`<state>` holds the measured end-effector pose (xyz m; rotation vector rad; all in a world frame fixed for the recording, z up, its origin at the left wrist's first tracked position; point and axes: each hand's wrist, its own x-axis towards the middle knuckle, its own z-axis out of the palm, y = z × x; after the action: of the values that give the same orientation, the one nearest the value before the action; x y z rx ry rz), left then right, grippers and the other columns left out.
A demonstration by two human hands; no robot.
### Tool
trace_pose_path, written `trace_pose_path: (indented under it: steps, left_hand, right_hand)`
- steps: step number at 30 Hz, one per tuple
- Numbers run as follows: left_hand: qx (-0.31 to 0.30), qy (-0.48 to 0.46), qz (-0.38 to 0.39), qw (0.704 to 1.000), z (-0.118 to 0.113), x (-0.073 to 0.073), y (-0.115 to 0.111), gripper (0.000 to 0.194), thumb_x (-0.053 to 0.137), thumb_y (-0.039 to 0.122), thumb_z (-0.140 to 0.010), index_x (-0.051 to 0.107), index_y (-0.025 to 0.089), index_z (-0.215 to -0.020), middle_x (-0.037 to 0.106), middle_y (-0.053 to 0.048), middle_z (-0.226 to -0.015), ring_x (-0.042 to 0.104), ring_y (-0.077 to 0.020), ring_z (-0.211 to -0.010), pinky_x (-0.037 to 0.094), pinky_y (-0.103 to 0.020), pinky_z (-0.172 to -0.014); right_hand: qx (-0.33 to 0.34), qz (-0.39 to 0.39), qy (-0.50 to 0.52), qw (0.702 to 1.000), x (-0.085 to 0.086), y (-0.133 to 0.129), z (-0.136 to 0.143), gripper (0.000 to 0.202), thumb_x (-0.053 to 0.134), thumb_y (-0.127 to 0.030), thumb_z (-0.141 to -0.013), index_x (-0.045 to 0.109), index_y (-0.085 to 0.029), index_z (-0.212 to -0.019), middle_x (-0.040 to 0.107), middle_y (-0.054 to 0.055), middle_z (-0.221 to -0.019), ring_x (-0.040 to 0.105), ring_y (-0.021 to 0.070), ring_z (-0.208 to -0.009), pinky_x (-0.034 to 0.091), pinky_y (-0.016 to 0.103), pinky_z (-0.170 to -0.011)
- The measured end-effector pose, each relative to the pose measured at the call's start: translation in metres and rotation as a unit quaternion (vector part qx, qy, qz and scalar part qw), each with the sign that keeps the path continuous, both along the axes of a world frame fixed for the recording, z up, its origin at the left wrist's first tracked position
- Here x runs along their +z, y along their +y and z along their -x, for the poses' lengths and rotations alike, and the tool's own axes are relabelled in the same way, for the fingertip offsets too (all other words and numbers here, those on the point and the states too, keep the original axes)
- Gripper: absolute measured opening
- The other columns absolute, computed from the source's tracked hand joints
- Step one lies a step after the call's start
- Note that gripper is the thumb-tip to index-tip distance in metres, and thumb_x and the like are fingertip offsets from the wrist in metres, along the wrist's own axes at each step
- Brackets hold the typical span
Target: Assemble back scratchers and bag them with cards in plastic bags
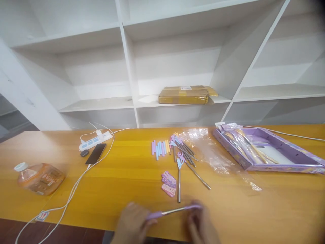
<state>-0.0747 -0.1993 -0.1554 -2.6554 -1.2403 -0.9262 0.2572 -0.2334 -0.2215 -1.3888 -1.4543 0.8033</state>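
Near the table's front edge, my left hand (133, 222) is closed round the purple grip of a back scratcher (174, 211) with a metal rod. Its purple head lies in the fingers of my right hand (200, 222), which is blurred by motion. Just beyond are a blue-headed back scratcher (179, 181) and a purple-headed one (195, 171), both with bare metal rods. A pile of more back scratchers (184, 149) lies behind them. To its left are several pastel grip sleeves (159, 148) in purple, blue and yellow. Small pink printed cards (169, 184) lie fanned nearby.
At right stands a purple box (254, 167) holding bagged sticks, with clear plastic bags (215, 152) beside it. On the left are an orange drink bottle (42, 179), a phone (95, 154), a power strip (95, 141) and white cables. A taped cardboard box (185, 95) sits on the shelf.
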Motion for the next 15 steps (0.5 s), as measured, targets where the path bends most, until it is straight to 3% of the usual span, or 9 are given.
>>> trace_pose_path:
  steps: [2, 4, 6, 9, 15]
  left_hand:
    - [0.021, -0.050, -0.008, 0.998, -0.035, -0.019, -0.003, 0.040, 0.049, 0.049, -0.109, 0.069, 0.027, -0.082, 0.066, -0.004, -0.062, 0.063, -0.0216, -0.057, 0.044, -0.037, -0.056]
    - [0.010, -0.080, 0.015, 0.997, -0.048, -0.027, -0.001, 0.044, 0.044, 0.052, -0.110, 0.069, 0.027, -0.084, 0.068, -0.003, -0.063, 0.064, -0.0200, -0.056, 0.044, -0.035, -0.054]
    - [-0.002, -0.086, 0.054, 0.995, -0.044, -0.027, 0.005, 0.045, 0.044, 0.054, -0.110, 0.067, 0.026, -0.083, 0.068, -0.001, -0.063, 0.063, -0.0175, -0.055, 0.043, -0.032, -0.053]
    - [-0.011, -0.069, 0.085, 0.994, -0.033, -0.019, 0.011, 0.047, 0.046, 0.056, -0.110, 0.064, 0.025, -0.079, 0.066, 0.000, -0.063, 0.062, -0.0161, -0.054, 0.042, -0.030, -0.052]
    - [-0.042, -0.050, 0.106, 0.992, -0.041, -0.009, 0.008, 0.036, 0.048, 0.049, -0.110, 0.070, 0.025, -0.096, 0.071, -0.002, -0.073, 0.066, -0.0183, -0.063, 0.047, -0.030, -0.059]
  right_hand:
    - [0.011, -0.006, 0.037, 0.999, -0.002, -0.004, 0.036, 0.046, 0.043, -0.047, -0.106, 0.024, -0.041, -0.148, 0.067, 0.004, -0.100, 0.068, 0.0307, -0.084, 0.060, 0.046, -0.081]
    - [0.027, -0.004, 0.035, 0.999, 0.004, 0.000, 0.044, 0.035, 0.043, -0.048, -0.107, 0.041, -0.037, -0.141, 0.067, 0.006, -0.101, 0.069, 0.0306, -0.087, 0.059, 0.044, -0.083]
    - [0.097, 0.008, 0.013, 0.995, 0.016, 0.007, 0.032, 0.029, 0.044, -0.050, -0.108, 0.057, -0.032, -0.128, 0.069, 0.007, -0.100, 0.069, 0.0287, -0.087, 0.058, 0.041, -0.085]
    - [0.191, 0.027, 0.015, 0.981, 0.033, 0.016, 0.009, 0.036, 0.041, -0.052, -0.110, 0.066, -0.027, -0.117, 0.070, 0.006, -0.093, 0.066, 0.0231, -0.080, 0.056, 0.034, -0.079]
    - [0.158, 0.067, 0.071, 0.983, 0.045, 0.012, 0.011, 0.048, 0.039, -0.061, -0.111, 0.069, -0.024, -0.110, 0.067, 0.004, -0.085, 0.062, 0.0188, -0.072, 0.052, 0.031, -0.075]
